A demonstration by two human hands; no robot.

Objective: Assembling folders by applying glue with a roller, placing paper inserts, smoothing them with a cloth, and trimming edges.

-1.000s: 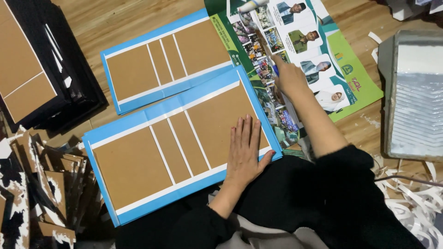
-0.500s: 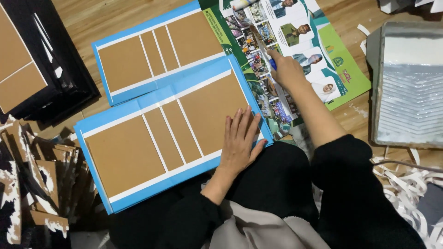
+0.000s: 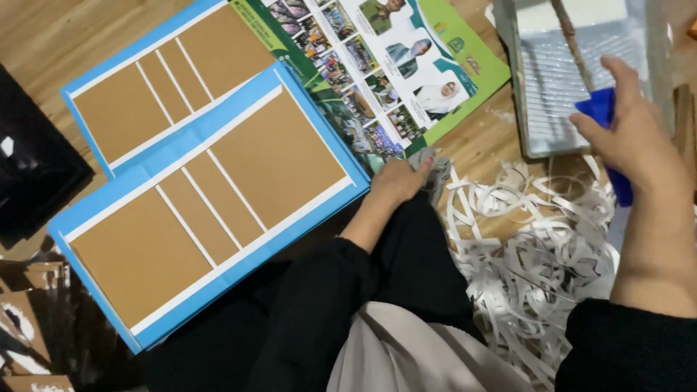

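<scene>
- The right hand (image 3: 639,138) is hovering near the right edge of the wooden floor (image 3: 58,36), its fingers curled loosely around a blue object (image 3: 606,123); part of that object is hidden behind the palm, so what kind of thing it is cannot be told.
- The blue object is sitting just in front of the near edge of a grey paint tray (image 3: 573,72), which is lying at the far right corner of the floor with a thin stick (image 3: 570,40) resting across its ribbed slope.
- The left hand (image 3: 399,178) is resting low at the middle of the floor, fingers bent down onto a small grey crumpled scrap (image 3: 435,174); whether it is gripping the scrap or only touching it cannot be told.
- A heap of white paper strips (image 3: 530,247) is lying between the two hands, spreading toward the near right edge.
- A blue board with brown panels (image 3: 210,203) is lying to the left of the left hand, its corner just beside the wrist.
- A second blue board (image 3: 167,80) is lying beyond it, partly tucked under the first.
- A green printed poster with photographs (image 3: 392,65) is lying at the far edge, between the boards and the tray.
- Black and brown cardboard pieces (image 3: 29,327) are piling at the near left corner.
</scene>
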